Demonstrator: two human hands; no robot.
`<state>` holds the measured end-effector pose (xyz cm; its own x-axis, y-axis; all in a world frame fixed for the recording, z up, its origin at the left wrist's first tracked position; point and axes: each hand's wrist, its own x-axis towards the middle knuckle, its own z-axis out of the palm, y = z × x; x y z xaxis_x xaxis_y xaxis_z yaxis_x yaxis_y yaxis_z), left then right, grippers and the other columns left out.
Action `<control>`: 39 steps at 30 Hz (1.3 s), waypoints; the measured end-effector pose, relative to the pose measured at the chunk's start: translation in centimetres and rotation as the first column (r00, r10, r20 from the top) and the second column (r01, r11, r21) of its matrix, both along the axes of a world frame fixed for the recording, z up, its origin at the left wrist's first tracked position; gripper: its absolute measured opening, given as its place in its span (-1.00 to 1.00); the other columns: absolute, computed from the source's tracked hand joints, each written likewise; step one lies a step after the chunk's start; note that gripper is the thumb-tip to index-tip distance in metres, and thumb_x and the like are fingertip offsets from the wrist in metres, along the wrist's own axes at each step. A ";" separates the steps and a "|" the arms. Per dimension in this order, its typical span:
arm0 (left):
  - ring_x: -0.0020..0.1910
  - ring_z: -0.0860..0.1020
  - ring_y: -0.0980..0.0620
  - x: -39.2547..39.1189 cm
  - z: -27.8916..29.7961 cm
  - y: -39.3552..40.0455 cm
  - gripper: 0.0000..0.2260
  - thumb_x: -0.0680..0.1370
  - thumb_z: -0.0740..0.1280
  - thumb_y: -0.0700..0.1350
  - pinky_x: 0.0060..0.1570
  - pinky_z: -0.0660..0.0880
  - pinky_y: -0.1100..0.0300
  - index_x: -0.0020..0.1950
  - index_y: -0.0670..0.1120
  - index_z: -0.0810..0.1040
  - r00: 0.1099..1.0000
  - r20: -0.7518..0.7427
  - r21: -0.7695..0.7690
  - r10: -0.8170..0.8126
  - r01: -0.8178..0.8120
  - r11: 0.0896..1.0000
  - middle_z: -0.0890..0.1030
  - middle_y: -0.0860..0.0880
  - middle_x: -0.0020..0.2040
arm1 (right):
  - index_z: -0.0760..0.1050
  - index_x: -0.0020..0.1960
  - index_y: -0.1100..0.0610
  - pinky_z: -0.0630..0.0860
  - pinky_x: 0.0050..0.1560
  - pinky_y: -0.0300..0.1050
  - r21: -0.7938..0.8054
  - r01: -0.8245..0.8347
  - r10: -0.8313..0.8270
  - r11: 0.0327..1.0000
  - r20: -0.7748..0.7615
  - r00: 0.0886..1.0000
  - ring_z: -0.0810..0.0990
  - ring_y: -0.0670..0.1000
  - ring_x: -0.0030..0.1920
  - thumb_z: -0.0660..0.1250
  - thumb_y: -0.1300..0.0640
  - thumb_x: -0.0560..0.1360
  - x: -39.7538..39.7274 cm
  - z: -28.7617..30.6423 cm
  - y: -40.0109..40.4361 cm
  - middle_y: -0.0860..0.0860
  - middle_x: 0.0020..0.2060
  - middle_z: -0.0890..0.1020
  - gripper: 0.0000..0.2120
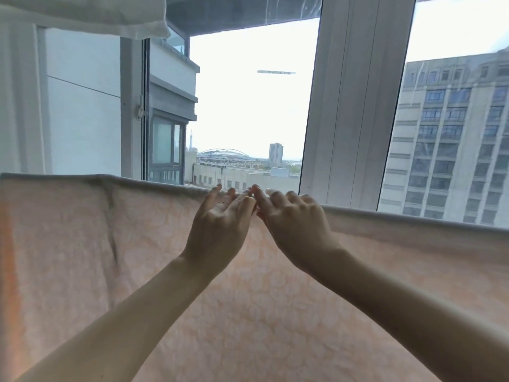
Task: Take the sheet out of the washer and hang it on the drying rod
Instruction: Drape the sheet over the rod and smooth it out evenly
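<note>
Overcast daylight is pouring through the window, blowing out the sky and backlighting the sheet; wide-angle distortion is bending frame edges.

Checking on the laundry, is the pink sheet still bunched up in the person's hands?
No, the sheet hangs spread over a line, and both the left hand and right hand have open fingers.

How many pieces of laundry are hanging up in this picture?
2. A pink patterned sheet is draped across the lower frame, both hands at its top edge. A white cloth hangs at the upper left. More may hang outside the view.
</note>
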<state>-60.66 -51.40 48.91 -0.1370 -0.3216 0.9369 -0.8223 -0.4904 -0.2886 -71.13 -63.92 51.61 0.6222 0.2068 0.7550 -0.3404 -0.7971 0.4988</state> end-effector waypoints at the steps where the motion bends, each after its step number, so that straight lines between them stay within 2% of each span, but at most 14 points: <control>1: 0.11 0.63 -0.17 0.1 0.0 0.1 -0.77 0.63 0.22 -0.12 0.32 0.41 -0.15 0.13 -0.22 0.59 1.000 0.005 -0.002 0.005 -0.005 1.000 0.66 -0.16 0.11 | 0.33 0.46 0.15 0.62 -0.11 0.05 0.003 -0.005 0.005 1.000 0.004 1.000 0.67 0.16 -0.07 0.39 0.08 0.52 0.0 -0.1 0.0 0.12 0.07 0.66 -0.45; 6: 0.14 0.62 -0.15 0.2 -0.2 0.2 -0.82 0.56 0.38 -0.14 0.31 0.40 -0.16 0.11 -0.20 0.60 1.000 0.001 -0.011 -0.006 0.006 1.000 0.65 -0.13 0.14 | 0.31 0.48 0.11 0.60 0.01 0.11 0.014 -0.036 0.035 0.999 0.037 0.999 0.64 0.19 0.06 0.40 0.08 0.51 0.0 -0.7 -0.6 0.14 0.20 0.60 -0.42; 9: 0.15 0.61 -0.07 0.6 0.0 0.8 -0.82 0.61 0.29 -0.10 0.38 0.31 -0.12 0.13 -0.16 0.60 0.997 -0.049 -0.015 -0.054 0.054 0.998 0.65 -0.08 0.15 | 0.32 0.47 0.07 0.57 0.05 0.12 0.018 -0.097 0.096 0.995 0.044 0.994 0.61 0.20 0.10 0.39 0.07 0.51 -0.3 -1.0 -1.0 0.16 0.25 0.56 -0.44; 12: 0.15 0.62 -0.04 1.4 0.5 1.8 -0.76 0.58 0.22 -0.12 0.40 0.28 -0.14 0.17 -0.12 0.60 0.997 -0.074 0.021 -0.034 0.036 0.999 0.65 -0.06 0.16 | 0.31 0.48 0.04 0.54 0.08 0.12 -0.008 -0.127 0.128 0.992 0.025 0.992 0.58 0.18 0.12 0.39 0.07 0.51 -0.7 -1.2 -1.6 0.16 0.30 0.52 -0.42; 14: 0.04 0.67 -0.06 2.5 1.2 2.6 -0.78 0.58 0.22 -0.15 0.36 0.33 -0.18 0.13 -0.12 0.62 0.995 -0.101 0.025 0.007 -0.004 1.000 0.68 -0.08 0.08 | 0.30 0.49 0.03 0.53 0.09 0.12 -0.032 -0.138 0.138 0.990 0.015 0.990 0.57 0.17 0.14 0.39 0.06 0.51 -0.8 -1.3 -2.0 0.15 0.32 0.50 -0.41; 17: -0.13 0.70 -0.05 4.0 2.0 3.9 -0.73 0.64 0.18 -0.08 0.31 0.38 -0.17 0.07 -0.14 0.65 0.992 -0.122 0.041 0.040 -0.035 0.999 0.71 -0.10 -0.06 | 0.29 0.49 0.02 0.51 0.11 0.11 -0.061 -0.159 0.159 0.985 0.003 0.987 0.55 0.16 0.16 0.44 0.08 0.48 -0.9 -1.6 -2.6 0.15 0.34 0.47 -0.37; 20: -0.17 0.70 -0.04 4.6 2.3 4.5 -0.84 0.59 0.31 -0.13 0.30 0.37 -0.11 0.01 -0.16 0.66 0.998 -0.057 0.084 0.035 -0.030 0.996 0.72 -0.11 -0.13 | 0.29 0.49 0.02 0.49 0.11 0.09 -0.075 -0.160 0.160 0.984 -0.001 0.987 0.53 0.15 0.15 0.51 0.11 0.42 -0.8 -1.8 -2.9 0.15 0.35 0.46 -0.30; 22: -0.07 0.69 -0.09 4.8 2.4 4.7 -0.91 0.53 0.40 -0.21 0.28 0.40 -0.13 0.00 -0.18 0.66 1.000 -0.001 0.115 0.032 -0.031 0.993 0.71 -0.13 -0.05 | 0.29 0.49 0.03 0.49 0.10 0.09 -0.070 -0.174 0.174 0.982 0.002 0.985 0.53 0.16 0.14 0.52 0.13 0.41 -0.7 -1.9 -3.1 0.15 0.35 0.46 -0.28; 25: 0.30 0.51 -0.12 5.5 1.5 5.4 -0.81 0.51 0.39 -0.27 0.30 0.44 -0.13 0.12 -0.18 0.63 0.997 0.075 0.251 -0.022 0.003 0.968 0.59 -0.11 0.26 | 0.30 0.48 0.04 0.49 0.09 0.08 -0.073 -0.189 0.190 0.979 0.008 0.982 0.52 0.16 0.12 0.52 0.16 0.40 -0.8 -1.9 -3.3 0.16 0.36 0.45 -0.27; 26: 0.37 0.45 -0.10 5.7 1.1 5.7 -0.78 0.52 0.37 -0.27 0.31 0.44 -0.10 0.16 -0.17 0.61 0.996 0.071 0.294 -0.057 0.033 0.955 0.54 -0.09 0.32 | 0.32 0.48 0.05 0.48 0.10 0.08 -0.082 -0.191 0.192 0.978 0.006 0.981 0.52 0.16 0.12 0.52 0.17 0.39 -0.8 -2.0 -3.4 0.16 0.36 0.45 -0.28; 29: 0.39 0.42 -0.08 6.0 0.0 6.4 -0.73 0.54 0.35 -0.25 0.28 0.44 -0.06 0.23 -0.13 0.53 0.995 0.007 0.316 -0.097 0.090 0.944 0.46 -0.07 0.39 | 0.36 0.44 0.04 0.45 0.13 0.10 -0.111 -0.195 0.196 0.975 0.004 0.981 0.51 0.18 0.17 0.50 0.16 0.42 -0.8 -2.1 -3.3 0.15 0.39 0.42 -0.36; 33: 0.38 0.41 -0.15 6.1 -0.2 6.0 -0.91 0.58 0.29 -0.21 0.29 0.40 -0.09 0.05 -0.18 0.55 0.996 -0.092 0.256 -0.005 0.029 0.966 0.44 -0.09 0.41 | 0.40 0.41 0.05 0.43 0.14 0.11 -0.100 -0.192 0.195 0.976 0.026 0.980 0.51 0.20 0.19 0.48 0.16 0.44 -0.6 -2.2 -3.0 0.15 0.37 0.45 -0.43; 39: 0.39 0.40 -0.19 6.3 -1.0 5.2 -0.92 0.59 0.30 -0.23 0.30 0.37 -0.13 0.05 -0.20 0.53 0.993 -0.114 0.208 0.024 0.000 0.978 0.43 -0.12 0.42 | 0.41 0.41 0.09 0.37 0.24 0.22 -0.013 -0.170 0.171 0.985 0.025 0.985 0.46 0.25 0.28 0.42 0.10 0.46 -0.7 -2.4 -1.6 0.19 0.38 0.43 -0.47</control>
<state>-54.33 -46.15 47.88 -0.0271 -0.5111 0.8591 -0.8504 -0.4400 -0.2886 -71.81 -65.49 49.17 0.5571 0.3162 0.7678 -0.2132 -0.8392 0.5003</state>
